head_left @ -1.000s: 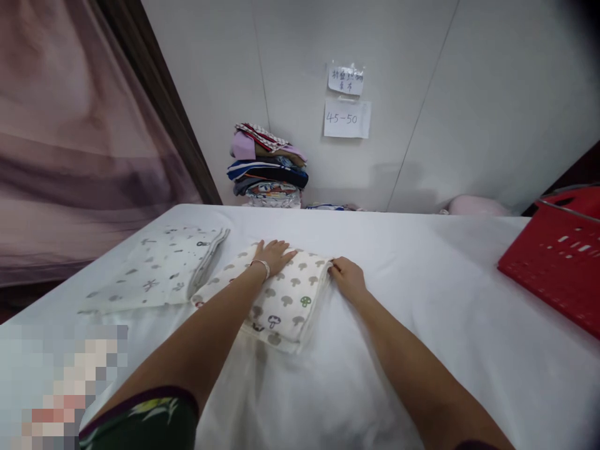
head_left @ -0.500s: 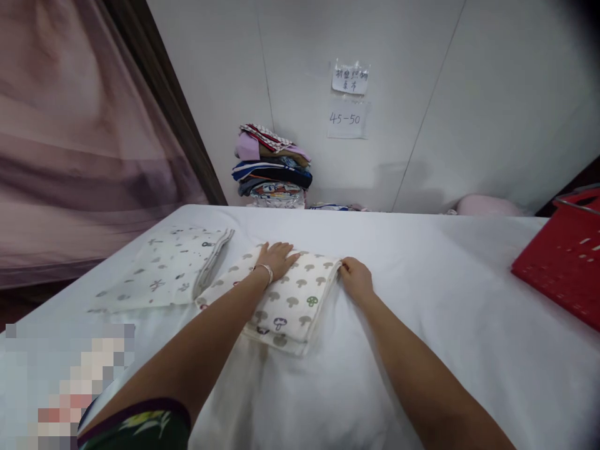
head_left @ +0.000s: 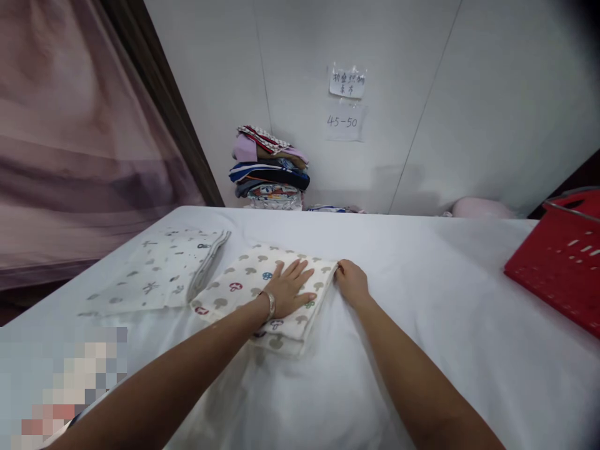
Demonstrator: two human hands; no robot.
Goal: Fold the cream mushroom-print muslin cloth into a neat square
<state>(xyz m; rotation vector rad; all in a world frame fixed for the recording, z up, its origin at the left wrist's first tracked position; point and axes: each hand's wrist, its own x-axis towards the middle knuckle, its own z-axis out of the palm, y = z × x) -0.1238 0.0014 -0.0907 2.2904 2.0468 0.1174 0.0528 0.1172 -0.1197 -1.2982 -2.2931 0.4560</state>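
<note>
A folded white cloth with a mushroom print (head_left: 248, 272) lies flat in front of me on the white-covered table (head_left: 422, 300). My left hand (head_left: 289, 290), with a bracelet at its wrist, rests palm down on the cloth, fingers spread. At the cloth's far right corner my right hand (head_left: 352, 281) pinches the edge between thumb and fingers. The layers show along the near and right edges. To the left lies a second folded white cloth with a small dark print (head_left: 154, 272), untouched by either hand.
A red plastic basket (head_left: 562, 262) stands at the table's right side. Behind the far edge rises a stack of folded fabrics (head_left: 269, 169) against the wall. Handwritten paper signs (head_left: 345, 84) hang there. A pinkish curtain (head_left: 70, 144) hangs on the left.
My left hand has slid right and nearer to me across the mushroom-print cloth, uncovering coloured mushrooms on its left part. My right hand keeps its pinch on the corner.
</note>
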